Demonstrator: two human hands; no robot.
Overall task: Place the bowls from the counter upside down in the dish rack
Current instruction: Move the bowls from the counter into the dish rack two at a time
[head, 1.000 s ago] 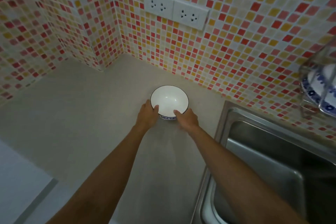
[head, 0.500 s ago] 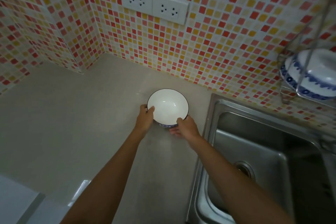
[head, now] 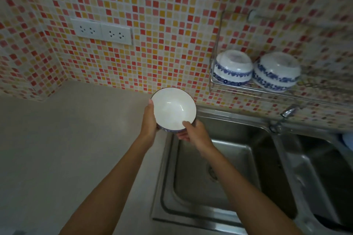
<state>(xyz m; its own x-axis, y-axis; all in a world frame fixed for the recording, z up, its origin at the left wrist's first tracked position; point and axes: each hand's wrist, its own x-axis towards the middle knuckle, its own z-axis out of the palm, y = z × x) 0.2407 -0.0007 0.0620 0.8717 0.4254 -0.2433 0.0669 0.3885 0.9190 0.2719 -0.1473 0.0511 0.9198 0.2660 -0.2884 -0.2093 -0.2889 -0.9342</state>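
Observation:
A white bowl with a dark rim and blue pattern outside is held upright, mouth up, in the air over the seam between counter and sink. My left hand grips its left side and my right hand holds its lower right rim, thumb inside. A wire dish rack hangs on the tiled wall at the right. Two blue-and-white bowls sit upside down in it, side by side.
A beige counter runs left into a tiled corner. A steel double sink lies below the rack, with a tap at its back. Two wall sockets sit above the counter.
Both hands have lifted the bowl off the counter and carried it right, toward the sink and rack. My view has swung right, so the rack and both bowls now show fully.

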